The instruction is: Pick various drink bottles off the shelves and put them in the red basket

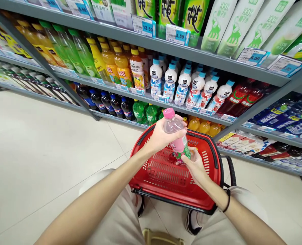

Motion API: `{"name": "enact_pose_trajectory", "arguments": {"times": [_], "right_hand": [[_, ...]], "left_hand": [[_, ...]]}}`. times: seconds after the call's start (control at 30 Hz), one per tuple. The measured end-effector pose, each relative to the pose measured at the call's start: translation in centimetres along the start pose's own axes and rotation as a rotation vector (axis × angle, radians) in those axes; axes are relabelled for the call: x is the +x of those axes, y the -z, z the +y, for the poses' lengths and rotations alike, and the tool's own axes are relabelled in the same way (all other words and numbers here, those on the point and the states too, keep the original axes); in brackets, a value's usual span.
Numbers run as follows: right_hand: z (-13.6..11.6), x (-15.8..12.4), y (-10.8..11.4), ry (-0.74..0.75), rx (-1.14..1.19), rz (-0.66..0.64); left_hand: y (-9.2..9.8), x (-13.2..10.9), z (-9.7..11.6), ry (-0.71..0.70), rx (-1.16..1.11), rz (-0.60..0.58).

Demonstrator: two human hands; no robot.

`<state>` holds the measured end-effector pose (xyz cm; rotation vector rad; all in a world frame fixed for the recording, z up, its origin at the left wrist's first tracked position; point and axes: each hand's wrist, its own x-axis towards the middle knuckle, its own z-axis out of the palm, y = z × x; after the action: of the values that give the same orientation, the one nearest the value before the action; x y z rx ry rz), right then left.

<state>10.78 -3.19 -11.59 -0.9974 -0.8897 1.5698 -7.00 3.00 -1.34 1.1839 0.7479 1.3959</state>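
Between both hands is a pink-capped drink bottle (178,144) with a pink and green label, tilted slightly, over a red shopping basket (163,192). My left hand (162,134) is closed around its upper part, just below the cap. Lower down, my right hand (194,163) grips the bottle near its base, thumb across the front of the label. The slotted inside of the basket shows beneath the bottle. Part of the basket's floor is hidden behind my hands.
Drink shelves (145,39) run across the front, with white blue-capped bottles (170,83), cola bottles (115,105) and green bottles (151,114). The basket's black handle (231,170) sticks out to the right. My knees flank the basket, and a small stool (163,236) is below me on the tiled floor (51,153).
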Motion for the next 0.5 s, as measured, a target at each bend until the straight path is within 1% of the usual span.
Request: {"name": "enact_pose_trajectory", "arguments": {"times": [0.07,0.2,0.33,0.5], "right_hand": [[0.11,0.09,0.25,0.031,-0.067,0.052],[0.21,0.37,0.64,0.138,-0.196,0.168],[0.42,0.51,0.59,0.177,-0.217,0.195],[0.68,0.64,0.36,0.225,-0.186,0.220]], "left_hand": [[0.04,-0.04,-0.15,-0.029,0.002,-0.030],[0.11,-0.23,-0.39,-0.088,0.023,-0.078],[0.21,-0.45,-0.35,-0.136,0.073,-0.107],[0.25,-0.61,-0.16,-0.151,0.091,-0.142]]}}
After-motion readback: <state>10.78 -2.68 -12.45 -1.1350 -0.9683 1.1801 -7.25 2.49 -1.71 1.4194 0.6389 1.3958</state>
